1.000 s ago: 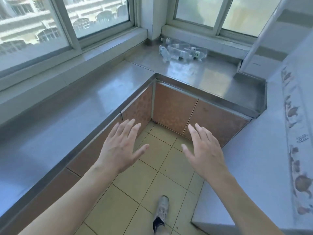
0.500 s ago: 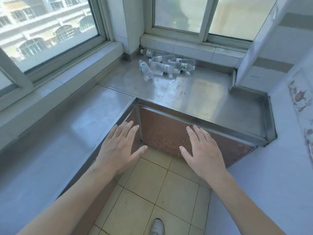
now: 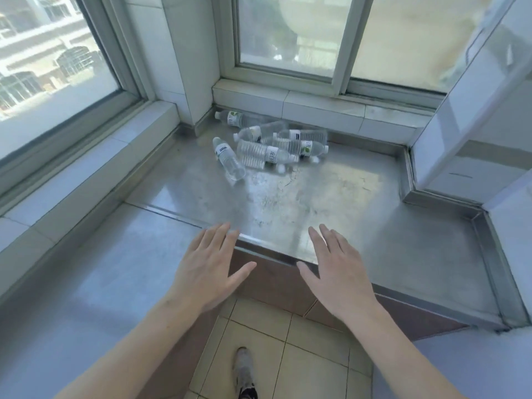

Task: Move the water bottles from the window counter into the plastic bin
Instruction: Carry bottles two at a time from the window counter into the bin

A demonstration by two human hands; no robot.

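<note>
Water bottles (image 3: 267, 142) lie in a loose heap on the steel window counter (image 3: 331, 197), at its far side just below the tiled sill, well apart from both hands. Nearest the camera, a shoe (image 3: 244, 370) stands on the pale floor tiles (image 3: 302, 355) between the two bare forearms. Above it, the left hand (image 3: 208, 272) is held out palm down, its fingers straight and slightly spread, thumb out to the side, gripping nothing; its fingertips (image 3: 224, 228) reach over the inner corner of the counter. The right hand (image 3: 339, 279) mirrors it, fingers straight and relaxed, thumb pointing inward, also holding nothing, its fingertips over the counter's front edge. Whether either hand touches the steel cannot be told. Under the edge are brown cabinet fronts (image 3: 276, 280).

Farther back, the clear bottles all lie on their sides. One bottle (image 3: 229, 162) lies apart at the left of the heap, its white cap toward the window. Just beside it several others with white labels lie crossed and touching; one more rests against the foot of the sill at the back. Beyond them rise the sill (image 3: 316, 106) and the window (image 3: 288, 36); a second window (image 3: 54, 59) runs along the left.
</note>
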